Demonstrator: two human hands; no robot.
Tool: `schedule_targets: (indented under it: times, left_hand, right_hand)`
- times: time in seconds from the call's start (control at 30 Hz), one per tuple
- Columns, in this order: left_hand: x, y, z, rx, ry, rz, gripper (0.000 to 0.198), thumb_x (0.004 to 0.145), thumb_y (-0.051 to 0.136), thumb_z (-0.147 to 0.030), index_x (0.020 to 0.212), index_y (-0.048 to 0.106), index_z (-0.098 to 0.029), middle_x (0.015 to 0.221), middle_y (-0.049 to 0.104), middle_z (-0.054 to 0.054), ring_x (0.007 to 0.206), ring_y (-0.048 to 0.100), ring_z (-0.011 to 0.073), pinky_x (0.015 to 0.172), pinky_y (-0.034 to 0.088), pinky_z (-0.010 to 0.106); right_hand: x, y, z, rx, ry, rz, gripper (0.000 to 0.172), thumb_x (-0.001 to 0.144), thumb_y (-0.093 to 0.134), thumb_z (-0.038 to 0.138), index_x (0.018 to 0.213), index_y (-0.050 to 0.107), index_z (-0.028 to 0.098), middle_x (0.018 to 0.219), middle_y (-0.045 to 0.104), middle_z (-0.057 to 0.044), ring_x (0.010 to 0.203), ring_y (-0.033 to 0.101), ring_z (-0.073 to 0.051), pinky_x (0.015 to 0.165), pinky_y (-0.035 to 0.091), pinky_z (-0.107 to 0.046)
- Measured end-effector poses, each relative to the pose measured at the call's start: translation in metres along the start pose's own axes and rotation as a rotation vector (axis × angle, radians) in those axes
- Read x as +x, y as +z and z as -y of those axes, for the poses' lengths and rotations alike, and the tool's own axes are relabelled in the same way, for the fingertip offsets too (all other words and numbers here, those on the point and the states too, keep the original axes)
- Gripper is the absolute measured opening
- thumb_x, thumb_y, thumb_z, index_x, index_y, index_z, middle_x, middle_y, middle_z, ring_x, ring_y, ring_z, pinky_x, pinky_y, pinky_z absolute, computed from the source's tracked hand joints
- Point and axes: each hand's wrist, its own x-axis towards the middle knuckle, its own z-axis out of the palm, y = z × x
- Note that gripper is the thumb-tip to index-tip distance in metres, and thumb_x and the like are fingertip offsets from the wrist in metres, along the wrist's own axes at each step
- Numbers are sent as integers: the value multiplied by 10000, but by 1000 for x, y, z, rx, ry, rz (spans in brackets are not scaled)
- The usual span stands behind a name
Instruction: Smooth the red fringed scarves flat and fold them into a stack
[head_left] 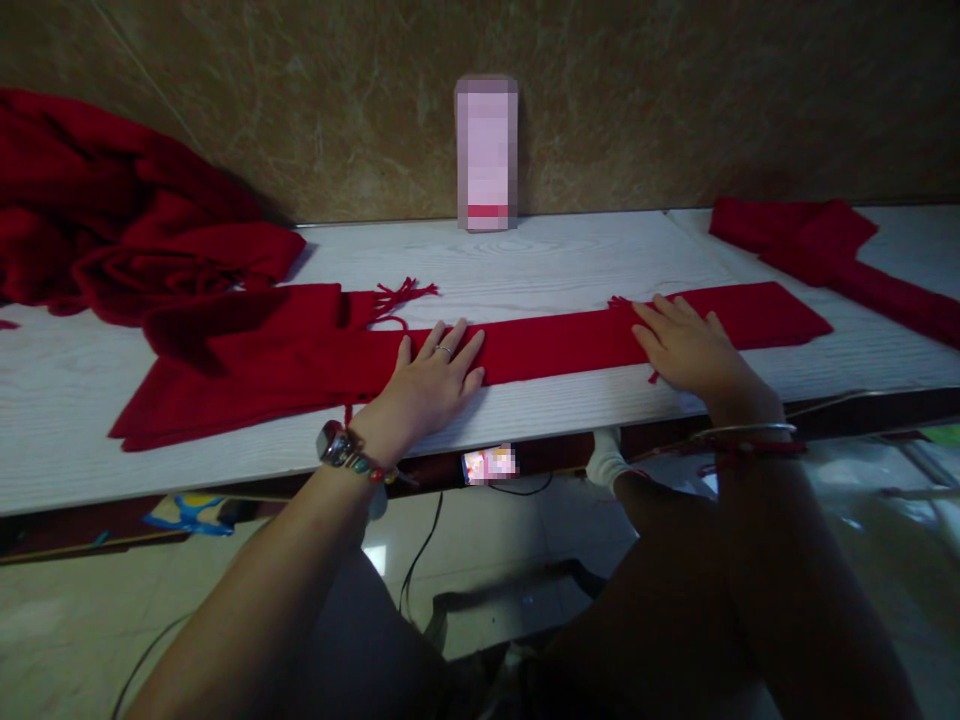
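Observation:
A long red scarf, folded into a narrow strip, lies across the white wood-grain table. My left hand rests flat on it left of the middle, fingers spread, a ring on one finger. Toward the right end my right hand also lies flat, fingers outstretched, beside a bit of fringe. At the left the scarf widens into looser folds, with fringe sticking out above. Neither hand grips the cloth.
A heap of red cloth fills the table's back left. More red cloth lies at the back right. A phone-like device, blurred out, leans on the marbled wall. Below the table edge are a lit phone and cables.

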Motion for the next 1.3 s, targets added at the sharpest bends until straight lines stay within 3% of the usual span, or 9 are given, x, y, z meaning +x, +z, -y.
schedule_targets:
  times: [0.17, 0.3, 0.43, 0.57, 0.77, 1.13, 1.3]
  left_hand:
    - [1, 3, -1, -9, 9, -17, 531, 987, 215, -380, 1498, 135, -262, 1581, 52, 64, 1428, 74, 350, 1100, 151, 627]
    - [2, 4, 0, -16, -3, -13, 538, 986, 217, -410, 1498, 129, -269, 1581, 36, 64, 1428, 53, 350, 1102, 139, 629]
    - [3, 2, 0, -18, -8, 7, 551, 981, 229, -419, 1498, 134, -252, 1579, 36, 67, 1428, 49, 351, 1106, 132, 623]
    - [7, 0, 3, -40, -1, 25, 539, 978, 239, -403, 1491, 181, -250, 1576, 65, 73, 1427, 70, 356, 1094, 142, 639]
    - [14, 3, 9, -48, 49, -69, 486, 967, 297, -336, 1445, 330, -258, 1562, 191, 72, 1414, 162, 364, 1080, 164, 654]
    - [18, 0, 6, -57, 97, -120, 461, 942, 352, -253, 1384, 425, -143, 1496, 338, 149, 1381, 284, 305, 1104, 240, 532]
    - [19, 1, 8, -62, 120, -158, 440, 936, 358, -240, 1349, 465, -132, 1449, 404, 167, 1333, 362, 310, 1074, 285, 547]
  right_hand:
    - [-1, -2, -6, 47, -2, -102, 475, 929, 315, 320, 1304, 523, 115, 1399, 479, -198, 1317, 383, -376, 1007, 303, -665]
    - [-7, -4, 32, 177, -213, -152, 444, 932, 336, 278, 1305, 524, 129, 1414, 477, -165, 1341, 373, -312, 1070, 279, -602]
    - [-17, -4, 79, 237, -519, -98, 412, 923, 398, 243, 1289, 544, 120, 1403, 500, -132, 1341, 387, -243, 1114, 292, -491]
    - [-20, -8, 99, 213, -655, -23, 382, 910, 443, 186, 1264, 570, 120, 1335, 567, -115, 1275, 479, -216, 1081, 378, -436]
    - [-18, -23, 101, 159, -680, 80, 423, 829, 490, 24, 1236, 591, 83, 1290, 600, -129, 1210, 543, -216, 1027, 449, -359]
    - [-20, -12, 96, 268, -622, 48, 605, 753, 394, -101, 1262, 577, 169, 1317, 590, -73, 1208, 542, -165, 1048, 428, -356]
    - [-20, -13, 94, 270, -641, 11, 621, 743, 369, -114, 1252, 585, 169, 1295, 608, -80, 1204, 545, -160, 1025, 449, -348]
